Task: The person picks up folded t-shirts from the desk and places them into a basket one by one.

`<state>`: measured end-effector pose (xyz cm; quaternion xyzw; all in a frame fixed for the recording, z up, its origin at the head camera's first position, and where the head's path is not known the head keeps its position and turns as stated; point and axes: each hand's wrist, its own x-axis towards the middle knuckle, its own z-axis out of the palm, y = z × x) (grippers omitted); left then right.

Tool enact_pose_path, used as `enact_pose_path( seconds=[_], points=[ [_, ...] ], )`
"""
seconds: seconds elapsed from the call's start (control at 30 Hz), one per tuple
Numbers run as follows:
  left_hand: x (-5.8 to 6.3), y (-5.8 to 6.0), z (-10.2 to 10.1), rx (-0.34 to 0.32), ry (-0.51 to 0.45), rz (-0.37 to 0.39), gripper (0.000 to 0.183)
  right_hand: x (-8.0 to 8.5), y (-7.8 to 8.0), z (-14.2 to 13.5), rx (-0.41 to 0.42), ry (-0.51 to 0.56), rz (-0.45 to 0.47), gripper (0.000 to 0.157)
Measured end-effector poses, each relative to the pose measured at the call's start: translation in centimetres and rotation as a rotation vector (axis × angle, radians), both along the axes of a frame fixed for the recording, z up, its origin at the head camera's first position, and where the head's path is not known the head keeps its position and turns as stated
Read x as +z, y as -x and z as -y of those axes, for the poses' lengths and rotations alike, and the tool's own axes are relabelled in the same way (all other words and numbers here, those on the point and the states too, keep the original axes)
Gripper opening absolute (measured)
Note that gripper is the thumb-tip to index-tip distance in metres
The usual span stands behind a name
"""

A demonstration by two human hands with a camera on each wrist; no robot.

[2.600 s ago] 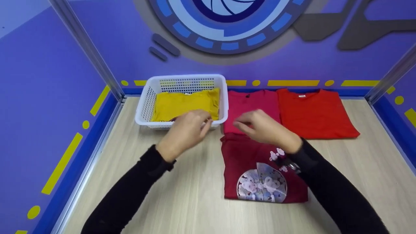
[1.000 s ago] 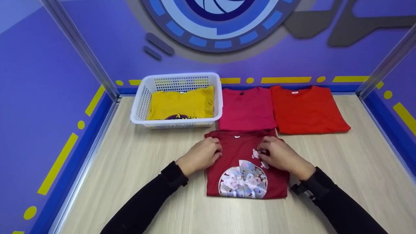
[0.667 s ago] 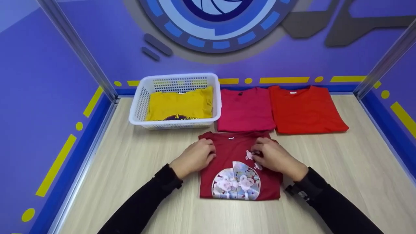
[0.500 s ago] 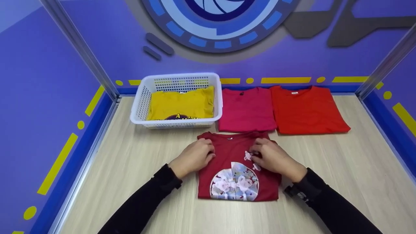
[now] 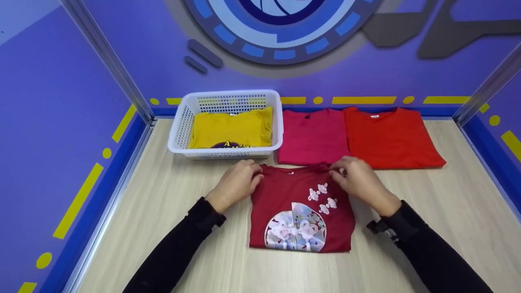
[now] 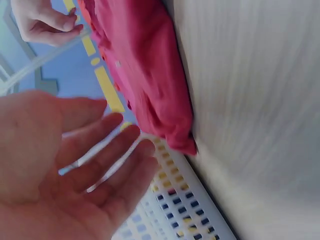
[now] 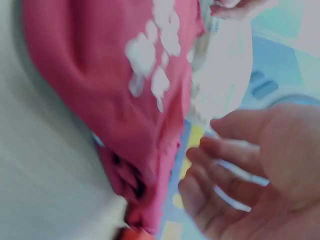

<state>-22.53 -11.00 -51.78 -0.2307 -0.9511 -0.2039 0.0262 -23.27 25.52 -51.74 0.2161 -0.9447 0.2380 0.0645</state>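
A folded dark red T-shirt (image 5: 301, 191) with a round floral print and small pink figures lies on the table in the head view. Beside its upper left corner is my left hand (image 5: 238, 181); its fingers are loosely bent and apart from the cloth in the left wrist view. My right hand (image 5: 362, 179) hovers by the upper right corner, and the right wrist view has its relaxed fingers (image 7: 220, 175) just off the shirt (image 7: 110, 85). Neither hand holds anything.
Behind the shirt lie a folded pink T-shirt (image 5: 313, 136) and a folded bright red T-shirt (image 5: 392, 140). A white plastic basket (image 5: 175, 134) at the back left holds a folded yellow T-shirt (image 5: 234, 128). Blue printed panels (image 5: 61, 122) enclose the table (image 5: 171, 183).
Both hands came down onto the dark red T-shirt, and it shifted left, below the pink one. In the last half second they let go and moved outward and up to its shoulders.
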Motion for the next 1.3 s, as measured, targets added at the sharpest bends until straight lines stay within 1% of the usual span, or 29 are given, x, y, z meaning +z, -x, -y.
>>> enact_pose_path(
  seconds=[0.07, 0.17, 0.27, 0.33, 0.4, 0.47, 0.57, 0.63, 0.77, 0.93, 1.03, 1.13, 1.23, 1.3],
  points=[
    [0.1, 0.5, 0.1, 0.041, 0.01, 0.007, 0.022, 0.5, 0.4, -0.5, -0.063, -0.022, 0.029, 0.019],
    [-0.1, 1.2, 0.1, 0.061, 0.076, 0.039, 0.03, 0.7, 0.8, -0.8, -0.119, -0.077, 0.118, 0.03],
    [-0.4, 1.6, -0.1, 0.063, 0.127, 0.083, 0.037, 0.5, 1.2, -0.7, -0.131, -0.114, 0.206, 0.038],
    [-0.7, 1.8, -0.3, 0.065, 0.147, 0.106, 0.041, 0.1, 1.3, -0.6, -0.13, -0.122, 0.25, 0.039],
    [-1.0, 2.0, -0.5, 0.076, 0.157, 0.12, 0.043, -0.2, 1.4, -0.4, -0.127, -0.123, 0.273, 0.039],
    [-1.1, 2.1, -0.6, 0.085, 0.169, 0.124, 0.043, -0.6, 1.4, -0.2, -0.117, -0.129, 0.275, 0.039],
    [-1.2, 2.3, -0.8, 0.083, 0.183, 0.13, 0.043, -1.1, 1.3, 0.2, -0.101, -0.142, 0.254, 0.041],
    [-1.2, 2.5, -1.0, 0.068, 0.178, 0.129, 0.042, -1.4, 1.3, 0.4, -0.093, -0.147, 0.236, 0.042],
    [-1.5, 2.9, -1.1, 0.024, 0.153, 0.133, 0.036, -1.8, 1.4, 0.8, -0.089, -0.124, 0.216, 0.035],
    [-1.6, 3.3, -1.2, -0.005, 0.137, 0.176, 0.034, -2.2, 1.6, 1.0, -0.067, -0.083, 0.213, 0.028],
    [-1.8, 3.2, -1.0, -0.01, 0.107, 0.18, 0.03, -2.4, 1.6, 0.9, -0.049, -0.07, 0.207, 0.025],
    [-1.9, 3.0, -0.9, -0.008, 0.054, 0.177, 0.026, -2.5, 1.5, 0.7, -0.026, -0.068, 0.195, 0.022],
    [-1.6, 2.9, -0.9, -0.009, -0.001, 0.183, 0.024, -2.4, 1.6, 0.5, -0.009, -0.067, 0.199, 0.019],
    [-1.3, 2.9, -0.9, -0.016, -0.024, 0.185, 0.02, -2.1, 1.7, 0.3, -0.008, -0.059, 0.22, 0.02]
  ],
)
